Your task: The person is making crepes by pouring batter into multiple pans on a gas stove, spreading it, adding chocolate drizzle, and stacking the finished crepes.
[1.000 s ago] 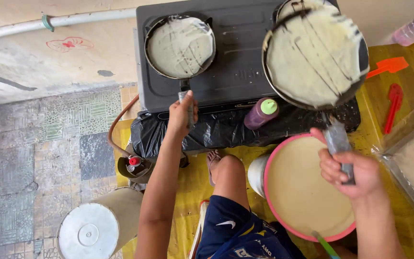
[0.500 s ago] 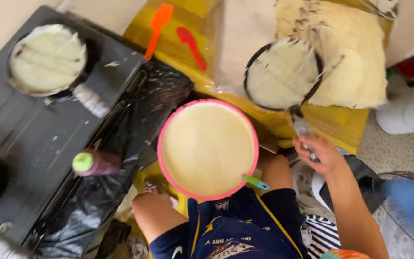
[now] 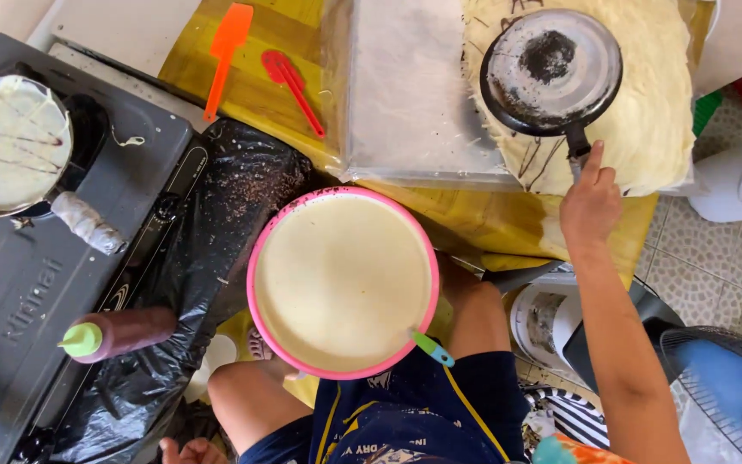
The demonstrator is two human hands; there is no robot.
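My right hand [image 3: 590,202] grips the handle of a small black frying pan [image 3: 551,70]. The pan is turned upside down, its scorched base facing me, over a pile of thin pale crepes [image 3: 659,112] streaked with dark lines. The pile lies on a clear-lined tray [image 3: 405,94]. Only the fingertips of my left hand [image 3: 186,449] show at the bottom edge, beside my knee and holding nothing I can see. A pink bowl of pale batter [image 3: 342,282] sits between my legs, with a teal ladle handle [image 3: 433,348] on its rim.
A black stove [image 3: 36,283] at the left carries a second pan of batter [image 3: 9,142] drizzled with brown lines. A brown squeeze bottle with a green cap [image 3: 118,333] lies on it. Orange [image 3: 227,51] and red [image 3: 292,79] spatulas lie on yellow cloth. A blue fan [image 3: 727,387] stands at the lower right.
My right hand carried the pan from the stove to the crepe pile and flipped it over. My left hand left the stove front and dropped beside my knee.
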